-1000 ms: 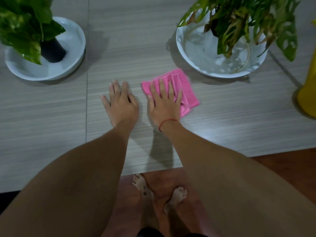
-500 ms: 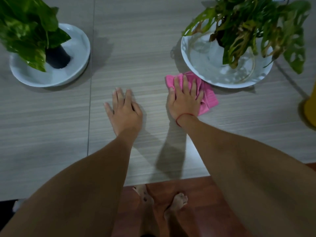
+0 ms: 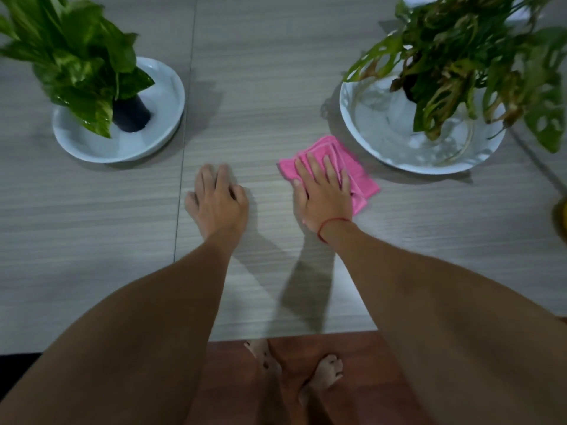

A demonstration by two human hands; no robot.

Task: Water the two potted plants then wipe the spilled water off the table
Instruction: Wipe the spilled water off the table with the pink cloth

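Observation:
A folded pink cloth [image 3: 360, 171] lies on the grey table [image 3: 260, 96] between the two plants. My right hand [image 3: 322, 191] presses flat on it, fingers spread, a red string around the wrist. My left hand [image 3: 217, 200] rests on the bare table to its left, fingers slightly curled, holding nothing. At the far left a leafy green plant [image 3: 76, 56] in a black pot [image 3: 130, 115] stands in a white saucer [image 3: 165, 118]. At the far right a plant with holed leaves [image 3: 475, 62] stands in a larger white saucer [image 3: 377, 130] that holds water.
A yellow object [image 3: 561, 216] shows at the right edge of the table. A seam in the tabletop [image 3: 184, 148] runs front to back just left of my left hand. The table's front edge [image 3: 291, 335] is near me, with wooden floor and my bare feet below.
My right hand slid the pink cloth from beside the left hand toward the right saucer, then back a little toward me and left. The left hand stayed put.

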